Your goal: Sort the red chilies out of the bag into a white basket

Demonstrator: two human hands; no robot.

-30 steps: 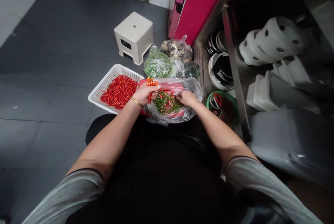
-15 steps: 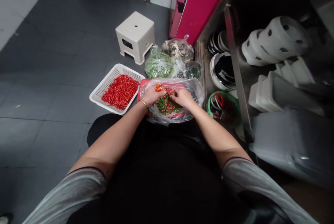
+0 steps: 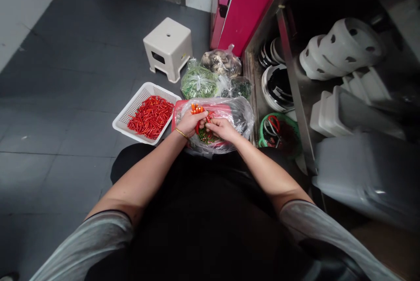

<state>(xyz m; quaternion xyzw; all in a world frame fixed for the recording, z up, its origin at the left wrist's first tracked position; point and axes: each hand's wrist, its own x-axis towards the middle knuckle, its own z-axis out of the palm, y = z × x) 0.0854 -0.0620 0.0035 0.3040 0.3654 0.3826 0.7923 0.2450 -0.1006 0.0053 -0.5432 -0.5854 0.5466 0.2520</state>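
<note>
Clearly, in the head view everything turns on the middle of the frame, where a bunch of slim, glossy red-orange chillies [image 3: 197,109] stands up out of the left hand [image 3: 190,123], long axes running roughly up and down the frame. The left fingers are curled firmly around the bunch. The right hand [image 3: 225,129] comes in from the right, the bunch lying just to the left of its fingers, so the left hand is nearer. Those right fingers are bent, tips drawn in close by the left thumb; whether they pinch a single chilli is too small to tell. Both hands are over a clear, crumpled plastic bag [image 3: 248,120] with thin green stems [image 3: 206,137] in it. Left of centre, a white, rectangular, perforated plastic basket [image 3: 120,122] holds a heap of loose red chillies [image 3: 150,117].
</note>
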